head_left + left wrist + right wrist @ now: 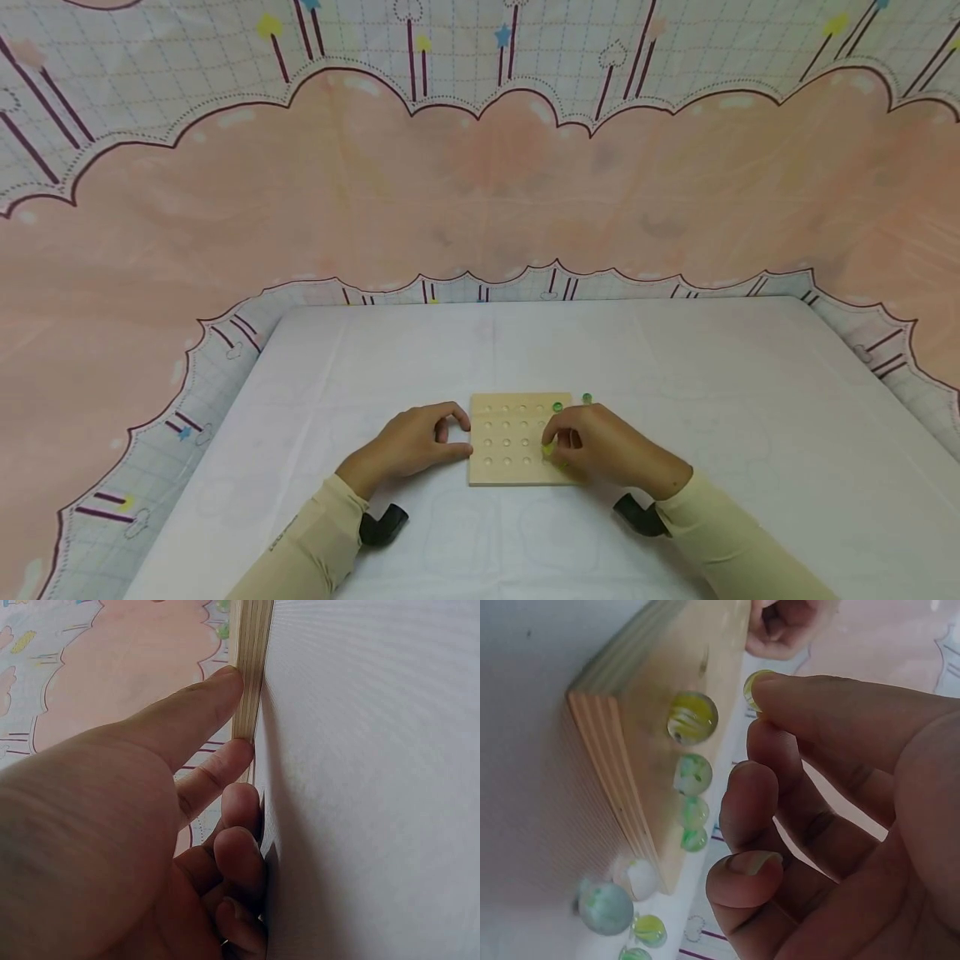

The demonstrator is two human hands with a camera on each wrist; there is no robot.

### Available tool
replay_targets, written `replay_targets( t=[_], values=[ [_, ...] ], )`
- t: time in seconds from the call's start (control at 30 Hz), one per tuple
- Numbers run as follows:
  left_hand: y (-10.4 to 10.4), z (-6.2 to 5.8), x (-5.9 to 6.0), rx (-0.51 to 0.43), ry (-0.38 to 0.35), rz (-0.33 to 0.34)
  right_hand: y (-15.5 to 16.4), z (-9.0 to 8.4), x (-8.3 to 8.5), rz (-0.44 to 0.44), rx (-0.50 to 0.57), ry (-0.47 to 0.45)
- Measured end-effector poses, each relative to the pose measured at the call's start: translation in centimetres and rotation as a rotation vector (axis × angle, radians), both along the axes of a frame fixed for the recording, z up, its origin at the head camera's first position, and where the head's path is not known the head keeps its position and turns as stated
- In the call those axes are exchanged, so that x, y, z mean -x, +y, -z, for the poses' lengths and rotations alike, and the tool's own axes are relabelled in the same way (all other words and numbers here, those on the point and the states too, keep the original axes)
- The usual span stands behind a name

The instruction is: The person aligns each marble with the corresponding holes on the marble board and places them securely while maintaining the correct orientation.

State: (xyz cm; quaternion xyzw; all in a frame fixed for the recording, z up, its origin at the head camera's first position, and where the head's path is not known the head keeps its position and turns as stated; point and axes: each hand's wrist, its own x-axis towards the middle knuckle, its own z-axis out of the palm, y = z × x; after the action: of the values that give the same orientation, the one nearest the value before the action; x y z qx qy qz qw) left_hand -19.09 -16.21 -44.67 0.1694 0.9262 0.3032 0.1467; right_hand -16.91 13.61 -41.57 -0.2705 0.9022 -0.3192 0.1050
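Yellow marble (548, 450), pinched between thumb and finger of right hand (606, 437) above wooden board (516, 433), seemingly just left of marbles (692, 718) lining board's right side; left hand (411, 440), thumb and forefinger spread, touching board's left edge.

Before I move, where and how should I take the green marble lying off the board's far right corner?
Pinch the green marble across its widest part on two opposite sides, probably from above: it is round and sits loose on the table, so lopsided contact would likely roll it.
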Motion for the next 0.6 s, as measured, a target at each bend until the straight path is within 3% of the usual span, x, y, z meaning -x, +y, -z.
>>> replay_targets(
  t=[0.27, 0.6],
  values=[
    [0.02, -0.17, -0.07, -0.002, -0.01, -0.002, -0.4, 0.3, -0.3, -0.023, -0.009, -0.033],
    [0.0, -0.08, -0.03, 0.002, -0.014, -0.001, -0.38, 0.59, -0.26, -0.04, -0.03, -0.011]
  ],
)
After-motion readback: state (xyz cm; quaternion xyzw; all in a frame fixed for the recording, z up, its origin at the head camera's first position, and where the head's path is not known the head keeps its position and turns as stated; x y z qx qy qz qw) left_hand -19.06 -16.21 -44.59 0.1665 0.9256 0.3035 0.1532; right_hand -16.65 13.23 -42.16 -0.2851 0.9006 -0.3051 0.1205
